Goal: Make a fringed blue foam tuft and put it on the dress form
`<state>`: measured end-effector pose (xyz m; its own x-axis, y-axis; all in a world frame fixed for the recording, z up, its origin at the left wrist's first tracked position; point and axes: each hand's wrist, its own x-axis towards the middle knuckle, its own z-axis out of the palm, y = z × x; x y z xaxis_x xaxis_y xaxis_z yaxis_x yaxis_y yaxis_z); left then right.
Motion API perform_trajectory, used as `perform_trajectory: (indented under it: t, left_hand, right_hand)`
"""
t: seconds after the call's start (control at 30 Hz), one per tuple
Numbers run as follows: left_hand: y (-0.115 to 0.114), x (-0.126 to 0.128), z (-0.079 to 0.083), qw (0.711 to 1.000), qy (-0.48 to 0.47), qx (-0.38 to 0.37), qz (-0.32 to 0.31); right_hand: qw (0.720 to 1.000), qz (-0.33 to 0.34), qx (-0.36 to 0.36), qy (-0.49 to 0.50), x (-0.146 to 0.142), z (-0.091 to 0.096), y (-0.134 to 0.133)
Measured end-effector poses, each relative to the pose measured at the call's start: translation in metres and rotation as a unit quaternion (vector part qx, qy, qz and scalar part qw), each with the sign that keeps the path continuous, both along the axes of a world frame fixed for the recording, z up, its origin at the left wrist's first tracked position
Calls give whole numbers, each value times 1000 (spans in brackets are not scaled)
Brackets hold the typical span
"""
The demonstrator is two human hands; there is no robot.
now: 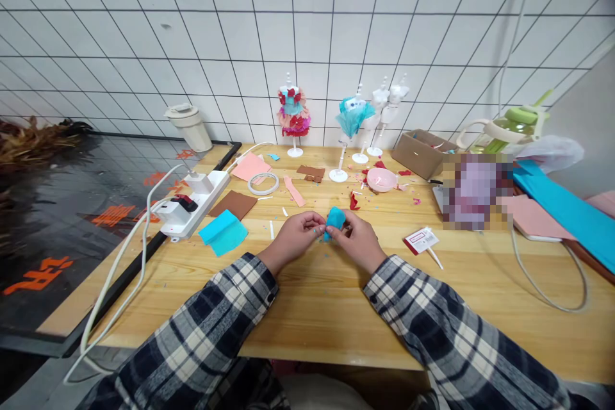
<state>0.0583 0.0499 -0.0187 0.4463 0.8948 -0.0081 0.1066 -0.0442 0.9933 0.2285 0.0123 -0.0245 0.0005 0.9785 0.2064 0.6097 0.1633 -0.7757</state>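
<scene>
A small blue piece of crepe paper (pixel 336 218), bunched and curved, is pinched between the fingers of my right hand (pixel 358 240) above the middle of the table. My left hand (pixel 300 237) meets it from the left, its thumb and fingertips pressed together at the paper's edge. Whether those left fingers grip the paper or a tiny scrap is too small to tell. To the left lies a flat, creased blue paper sheet (pixel 224 232). Behind my hands stands a white mini dress form (pixel 354 106) wrapped in blue paper.
A dress form in red, pink and blue ruffles (pixel 293 112) stands by the tiled wall, near bare white forms (pixel 396 93). A tape roll (pixel 263 184), pink bowl (pixel 382 180), cardboard box (pixel 423 152) and lollipop (pixel 423 242) lie around. A power strip (pixel 196 205) with cables edges the left.
</scene>
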Motion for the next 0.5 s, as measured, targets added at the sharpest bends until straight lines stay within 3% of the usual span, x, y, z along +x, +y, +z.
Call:
perform_trajectory:
  t: [0.27, 0.5]
  left_hand:
    - [5, -2, -7, 999, 5, -6, 35]
    - [1, -1, 0, 995, 22, 53, 87]
  right_hand:
    - [999, 35, -9, 33, 3, -7, 5]
    - [1000, -20, -8, 15, 2, -2, 2]
